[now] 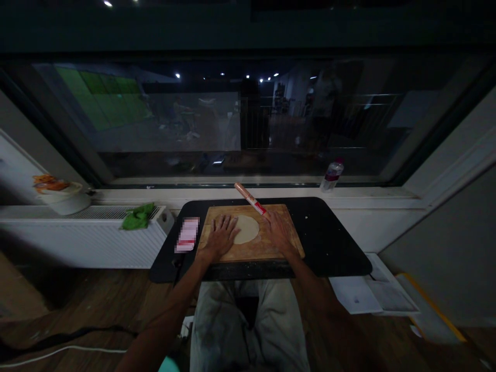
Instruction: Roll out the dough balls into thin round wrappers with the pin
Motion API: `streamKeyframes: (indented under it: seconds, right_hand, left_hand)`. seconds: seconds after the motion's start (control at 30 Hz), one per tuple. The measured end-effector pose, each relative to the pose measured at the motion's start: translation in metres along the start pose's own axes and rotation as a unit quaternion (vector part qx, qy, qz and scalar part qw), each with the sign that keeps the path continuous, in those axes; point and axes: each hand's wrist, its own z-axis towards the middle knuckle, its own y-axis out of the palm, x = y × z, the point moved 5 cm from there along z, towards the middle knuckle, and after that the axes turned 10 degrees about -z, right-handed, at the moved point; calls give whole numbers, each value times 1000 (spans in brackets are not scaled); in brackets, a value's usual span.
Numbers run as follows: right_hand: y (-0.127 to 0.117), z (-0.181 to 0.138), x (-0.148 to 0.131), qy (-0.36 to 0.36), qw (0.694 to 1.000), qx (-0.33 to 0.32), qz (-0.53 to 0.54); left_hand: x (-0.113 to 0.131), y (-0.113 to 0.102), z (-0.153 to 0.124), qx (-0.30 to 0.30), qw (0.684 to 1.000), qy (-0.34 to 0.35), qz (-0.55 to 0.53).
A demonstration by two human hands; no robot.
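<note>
A flat round sheet of dough lies on a wooden board. My left hand rests with fingers spread, its fingertips on the board and its inner side over the dough's left edge. To the right of the dough, my right hand holds one end of a wooden rolling pin that carries a red and white label. The pin slants up and left from that hand, its far end past the board's back edge. The near end of the pin is hidden by my fingers.
The board lies on a small black table. A blurred-out pink and white item is at its left. Behind, a water bottle stands on the windowsill. A green cloth and a white bowl are by the radiator.
</note>
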Motion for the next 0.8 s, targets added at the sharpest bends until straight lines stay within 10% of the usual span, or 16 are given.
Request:
streamKeyframes:
  seconds: [0.27,0.47,0.8]
  right_hand:
    - [6,1,2,-3,1000,2,5]
    - [1,0,2,13,1000,-1,-3]
    - [-3,0,-1,-1,1000,-1,6]
  left_hand:
    - [-15,-2,17,12,991,29,-130]
    - [-48,-19,10,132,932,-105,-321]
    - [-51,-28,-9,-19,904,-19,-427]
